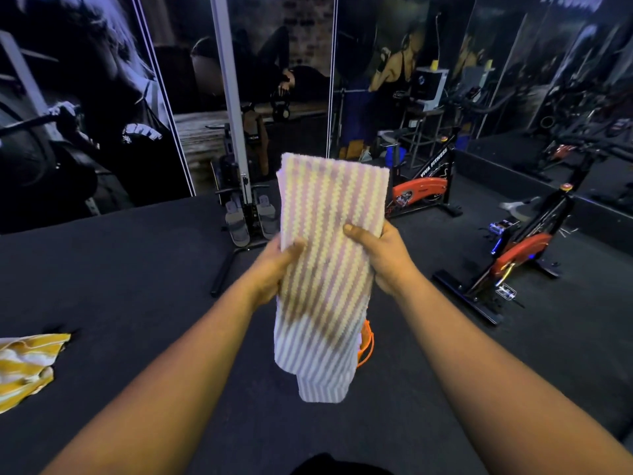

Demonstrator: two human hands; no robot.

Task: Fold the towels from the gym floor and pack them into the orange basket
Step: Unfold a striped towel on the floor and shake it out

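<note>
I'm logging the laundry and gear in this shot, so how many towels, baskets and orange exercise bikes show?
Towels: 2, the striped towel held in both hands and the yellow towel on the floor
Baskets: 1, the orange basket, mostly hidden
Exercise bikes: 2, and
Total: 5

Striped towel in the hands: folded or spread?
Folded. The striped towel is a narrow, layered strip held off the floor by the left hand and right hand, layers stepped at its bottom.

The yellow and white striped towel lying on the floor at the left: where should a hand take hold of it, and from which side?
Judging by its pose, pinch the yellow and white striped towel at its far right corner, coming from the right; that corner lies flat, while the rest is crumpled.
</note>
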